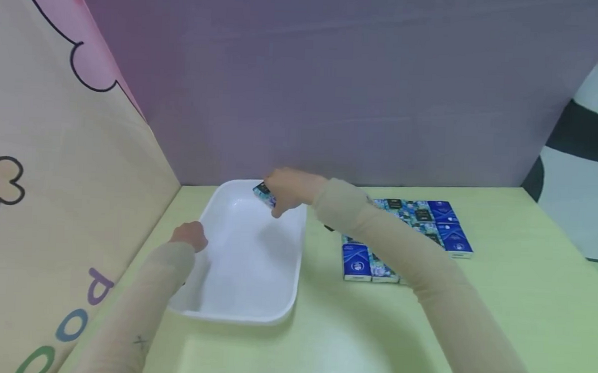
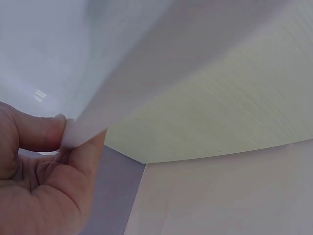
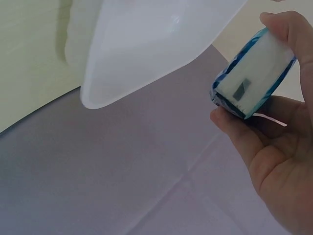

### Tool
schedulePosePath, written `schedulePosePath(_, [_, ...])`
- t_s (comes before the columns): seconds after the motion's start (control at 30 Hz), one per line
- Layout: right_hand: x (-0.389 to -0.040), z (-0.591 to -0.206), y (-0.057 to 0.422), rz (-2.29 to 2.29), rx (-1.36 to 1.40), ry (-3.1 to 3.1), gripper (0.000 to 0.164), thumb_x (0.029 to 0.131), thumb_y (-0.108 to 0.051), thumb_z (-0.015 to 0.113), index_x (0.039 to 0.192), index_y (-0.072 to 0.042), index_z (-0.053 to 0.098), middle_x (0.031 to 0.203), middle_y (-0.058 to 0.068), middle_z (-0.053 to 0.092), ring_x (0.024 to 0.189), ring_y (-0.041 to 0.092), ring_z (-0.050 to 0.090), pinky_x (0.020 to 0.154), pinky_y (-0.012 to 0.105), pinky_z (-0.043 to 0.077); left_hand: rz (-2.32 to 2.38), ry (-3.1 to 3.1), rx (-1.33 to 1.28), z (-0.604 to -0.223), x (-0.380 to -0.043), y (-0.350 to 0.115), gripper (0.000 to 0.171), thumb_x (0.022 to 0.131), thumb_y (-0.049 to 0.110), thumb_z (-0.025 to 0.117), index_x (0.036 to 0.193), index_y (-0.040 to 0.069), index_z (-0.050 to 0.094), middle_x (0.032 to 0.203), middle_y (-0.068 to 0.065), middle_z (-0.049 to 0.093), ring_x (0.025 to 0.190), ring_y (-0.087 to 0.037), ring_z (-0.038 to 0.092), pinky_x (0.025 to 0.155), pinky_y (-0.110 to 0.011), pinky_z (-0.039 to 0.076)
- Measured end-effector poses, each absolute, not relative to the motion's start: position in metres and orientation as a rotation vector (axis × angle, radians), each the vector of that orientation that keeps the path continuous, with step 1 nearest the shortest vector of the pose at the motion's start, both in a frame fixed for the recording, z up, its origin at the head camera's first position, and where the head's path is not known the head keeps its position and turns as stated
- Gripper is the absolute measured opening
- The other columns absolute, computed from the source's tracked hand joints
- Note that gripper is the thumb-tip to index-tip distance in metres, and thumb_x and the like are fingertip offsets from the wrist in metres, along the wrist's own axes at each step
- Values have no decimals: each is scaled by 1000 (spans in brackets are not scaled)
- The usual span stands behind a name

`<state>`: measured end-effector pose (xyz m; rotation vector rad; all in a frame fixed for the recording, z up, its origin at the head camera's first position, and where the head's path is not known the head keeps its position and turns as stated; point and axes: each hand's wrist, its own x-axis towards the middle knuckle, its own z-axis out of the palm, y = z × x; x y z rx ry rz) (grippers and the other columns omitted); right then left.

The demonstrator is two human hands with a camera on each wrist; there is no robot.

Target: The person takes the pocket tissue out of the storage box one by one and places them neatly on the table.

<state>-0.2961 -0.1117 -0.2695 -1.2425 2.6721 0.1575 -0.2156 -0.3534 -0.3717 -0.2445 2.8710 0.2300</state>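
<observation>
My right hand [image 1: 290,189] is over the far end of a white plastic tub [image 1: 246,251] and grips a small tissue pack [image 1: 264,194] between thumb and fingers. In the right wrist view, this tissue pack [image 3: 257,73] shows a pale side with blue edges and a small dark mark. The left hand [image 1: 190,236] is at the tub's left side. Its thumb and fingers pinch the tub's rim [image 2: 78,134] in the left wrist view. Inside, the tub's white floor shows bare.
Right of the tub, rows of blue and floral tissue packs [image 1: 452,237] lie side by side on the pale green table [image 1: 322,343], partly hidden by the right sleeve [image 1: 411,258]. A purple-grey panel [image 1: 353,94] rises behind; a printed wall [image 1: 78,199] stands left.
</observation>
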Motion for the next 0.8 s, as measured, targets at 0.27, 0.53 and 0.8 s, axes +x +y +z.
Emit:
schedulePosePath(0.27, [-284,-273,-81,224,-1249,2730,82,75,-44,67,139,-5,35,136,9,43,114,21,49,100,33,40,191,2890,-238,-373,-219,-356,22,80,10,48,85,-9,57,77,-22,62,72,-34,61,71,-45,51])
schedulePosePath(0.53, [-273,-283,-36,217,-1226,2717,88,78,-45,64,144,-2,23,147,15,28,129,29,39,108,39,31,223,2893,-210,-373,-222,-360,19,78,9,47,81,-9,55,73,-20,59,67,-31,59,64,-43,51])
schedulePosePath(0.8, [-271,-297,13,144,-1126,2749,87,82,-44,60,144,0,19,150,18,19,133,33,31,108,40,30,174,2910,-185,-370,-224,-364,22,79,10,47,81,-10,56,75,-23,60,71,-35,60,68,-46,51])
